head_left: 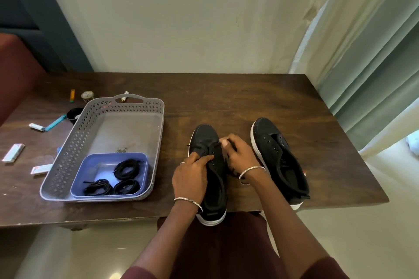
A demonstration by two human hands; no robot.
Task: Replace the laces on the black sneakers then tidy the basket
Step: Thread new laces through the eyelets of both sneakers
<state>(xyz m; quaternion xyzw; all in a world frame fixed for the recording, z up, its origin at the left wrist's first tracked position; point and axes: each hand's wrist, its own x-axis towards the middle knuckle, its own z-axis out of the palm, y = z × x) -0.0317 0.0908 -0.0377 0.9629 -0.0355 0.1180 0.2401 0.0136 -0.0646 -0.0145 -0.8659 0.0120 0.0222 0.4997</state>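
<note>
Pinching a black lace (199,147) at the front eyelets, the right hand (238,154) has thumb and fingers closed on it. Left hand (192,174) is curled over the eyelet flap of the same sneaker (205,136), gripping it. Toe points away; heel overhangs the bench (226,97) edge. Second sneaker (278,156) stands just to the right, unlaced. Left of both is a grey basket (102,108). A blue tub (90,165) in its near corner holds three coiled lace bundles (127,169). Small packets (13,153) lie scattered left of the basket.
</note>
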